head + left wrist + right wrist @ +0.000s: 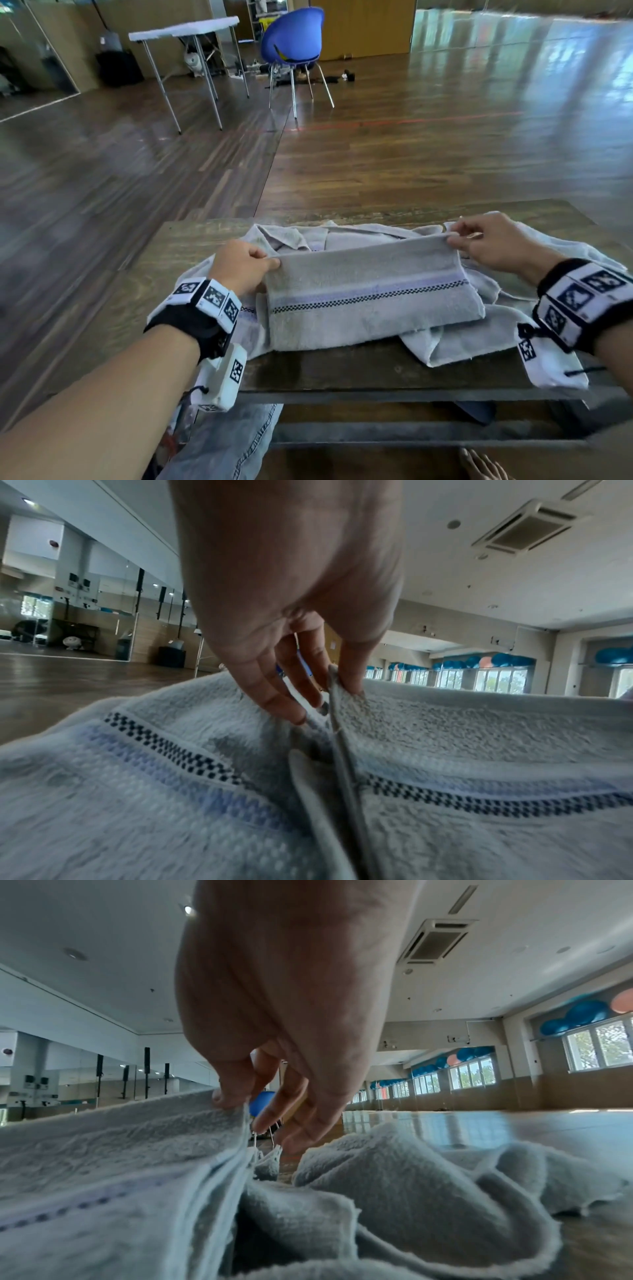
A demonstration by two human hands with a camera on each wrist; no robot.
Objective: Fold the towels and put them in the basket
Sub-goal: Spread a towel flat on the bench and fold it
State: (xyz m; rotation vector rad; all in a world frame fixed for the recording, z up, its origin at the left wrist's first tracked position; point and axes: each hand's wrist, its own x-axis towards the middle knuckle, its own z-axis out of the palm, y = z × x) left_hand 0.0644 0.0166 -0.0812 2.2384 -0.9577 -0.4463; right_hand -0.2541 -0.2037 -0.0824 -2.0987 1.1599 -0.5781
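A grey towel (370, 301) with a blue band and a checked stripe lies folded over on the wooden table (342, 373), its far edge raised. My left hand (270, 262) pinches that edge's left corner between thumb and fingers; the wrist view shows the towel (462, 750) gripped by my left hand (334, 693). My right hand (452, 240) pinches the right corner, seen close as my right hand (240, 1104) on the towel (120, 1150). More grey towels (455, 342) lie crumpled beneath and around it. No basket shows in any view.
The table's near edge (376, 394) runs in front of my knees. Beyond the table is bare wooden floor, with a blue chair (294, 44) and a white folding table (185, 31) far back. A crumpled towel (428, 1191) lies right of my right hand.
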